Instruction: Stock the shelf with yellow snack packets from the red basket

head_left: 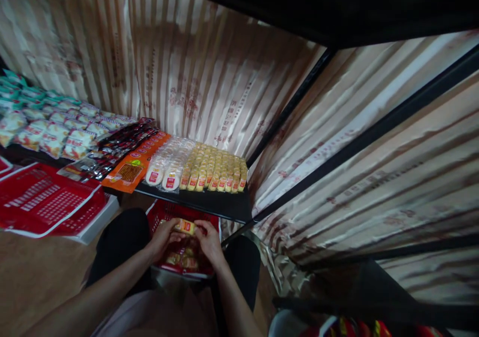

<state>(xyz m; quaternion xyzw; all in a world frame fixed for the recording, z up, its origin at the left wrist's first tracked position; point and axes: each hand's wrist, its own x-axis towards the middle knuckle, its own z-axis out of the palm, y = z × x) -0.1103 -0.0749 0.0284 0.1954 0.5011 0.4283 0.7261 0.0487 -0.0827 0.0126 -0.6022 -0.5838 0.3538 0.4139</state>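
Note:
Between my two hands is a small yellow wrapped snack pack (pixel 185 226) with a red and orange label. My left hand (pixel 166 236) grips its left end, fingers curled round it. At the other end, the fingertips of my right hand (pixel 206 236) pinch the wrapper. Both hands are above a red basket (pixel 215 222) between my knees, where several similar yellow packs (pixel 189 262) lie. Just beyond, on a black shelf (pixel 228 205), similar yellow packs (pixel 215 170) stand in close rows.
Left of the yellow packs are white round wrapped snacks (pixel 171 177), an orange packet (pixel 129 170), dark packets (pixel 112 145) and white bags (pixel 78 142). Another red basket (pixel 56 202) sits at left. Black frame bars (pixel 292 105) and pleated cloth (pixel 209 68) enclose the shelf.

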